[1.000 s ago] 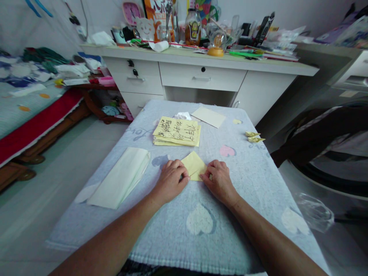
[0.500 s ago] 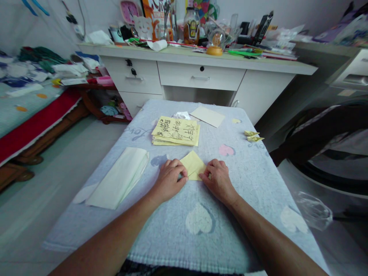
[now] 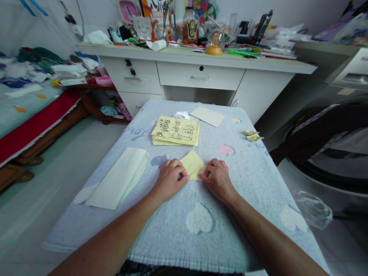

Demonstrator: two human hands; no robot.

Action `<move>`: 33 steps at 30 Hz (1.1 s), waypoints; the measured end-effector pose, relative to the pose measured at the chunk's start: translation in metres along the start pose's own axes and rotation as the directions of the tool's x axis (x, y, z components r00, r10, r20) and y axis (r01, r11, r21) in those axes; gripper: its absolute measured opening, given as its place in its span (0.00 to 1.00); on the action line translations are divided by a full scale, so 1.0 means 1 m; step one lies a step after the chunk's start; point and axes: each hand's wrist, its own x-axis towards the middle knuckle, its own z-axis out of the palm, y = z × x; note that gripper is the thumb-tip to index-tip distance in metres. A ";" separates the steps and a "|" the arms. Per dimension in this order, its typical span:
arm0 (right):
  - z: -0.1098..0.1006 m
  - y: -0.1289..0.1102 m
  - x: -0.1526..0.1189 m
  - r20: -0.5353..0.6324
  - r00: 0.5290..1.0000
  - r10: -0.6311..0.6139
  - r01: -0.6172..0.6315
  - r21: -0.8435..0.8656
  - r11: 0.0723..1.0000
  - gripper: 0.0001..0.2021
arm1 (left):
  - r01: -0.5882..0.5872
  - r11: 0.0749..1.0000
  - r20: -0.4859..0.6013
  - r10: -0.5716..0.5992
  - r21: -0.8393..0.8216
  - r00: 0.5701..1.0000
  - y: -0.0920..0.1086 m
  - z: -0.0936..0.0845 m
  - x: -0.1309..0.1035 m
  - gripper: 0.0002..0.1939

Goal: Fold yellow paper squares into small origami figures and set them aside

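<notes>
A small folded sheet of yellow paper (image 3: 193, 163) lies on the cloth-covered table (image 3: 172, 230), one corner pointing away from me. My left hand (image 3: 172, 176) pinches its left edge between thumb and curled fingers. On the opposite side, my right hand (image 3: 217, 177) grips the right corner with fingers bent down. A crease runs slantwise across the sheet between the two hands. Beyond it sits a stack of yellow paper (image 3: 175, 131) with handwritten black characters on top. Two small folded yellow paper pieces (image 3: 253, 135) rest near the table's right edge.
Left of my hands lies a folded pale sheet (image 3: 119, 178). A cream card (image 3: 207, 116) and a crumpled white wad (image 3: 181, 115) are at the back. Behind the table stands a white desk (image 3: 201, 78) crowded with jars and stationery; a bed (image 3: 37, 111) is at left.
My left thumb and fingertips have shifted very slightly to the right along the paper. The right hand and the other things look unmoved.
</notes>
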 end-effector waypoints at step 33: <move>-0.017 -0.019 -0.012 0.133 0.935 -0.330 0.340 -0.062 0.938 0.08 | 0.051 0.989 -0.006 -0.051 0.139 0.999 0.007 0.006 0.001 0.04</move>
